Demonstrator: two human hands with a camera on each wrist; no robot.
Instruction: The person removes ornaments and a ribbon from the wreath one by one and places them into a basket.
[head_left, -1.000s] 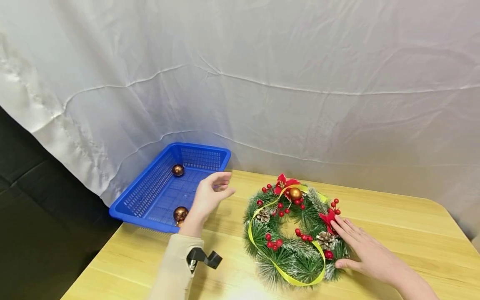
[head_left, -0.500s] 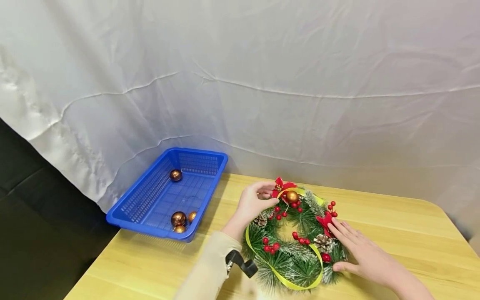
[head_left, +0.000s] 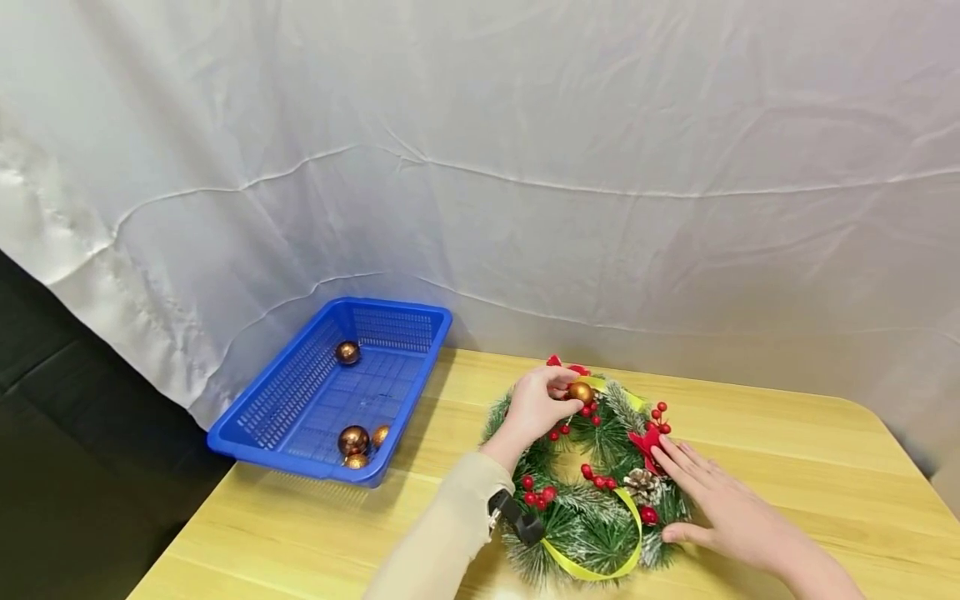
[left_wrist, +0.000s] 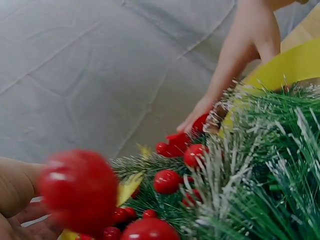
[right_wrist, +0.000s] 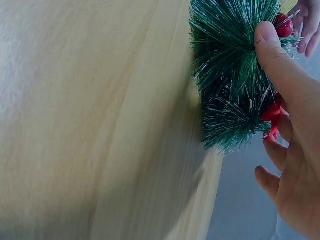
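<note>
A green wreath [head_left: 600, 521] with red berries, pine cones and a yellow ribbon lies on the wooden table [head_left: 787, 450]. At its far edge my left hand [head_left: 564, 398] has fingers curled round a copper ball [head_left: 580, 392] set among the needles. My right hand [head_left: 675, 492] lies flat on the wreath's right side, fingers straight, thumb at the outer rim. The right wrist view shows that thumb [right_wrist: 280, 65] pressing the wreath needles [right_wrist: 235, 75]. In the left wrist view, blurred berries [left_wrist: 80, 190] fill the front and the right hand's fingers [left_wrist: 240, 65] touch the wreath beyond.
A blue plastic basket [head_left: 281, 392] stands at the table's back left corner and holds several copper balls [head_left: 353, 439]. White cloth [head_left: 525, 167] hangs behind the table. Dark floor lies past the left edge. Bare wood stretches right of the wreath.
My left hand came from beside the basket across to the wreath's top and closed round the copper ball. The right hand stayed flat on the wreath.
</note>
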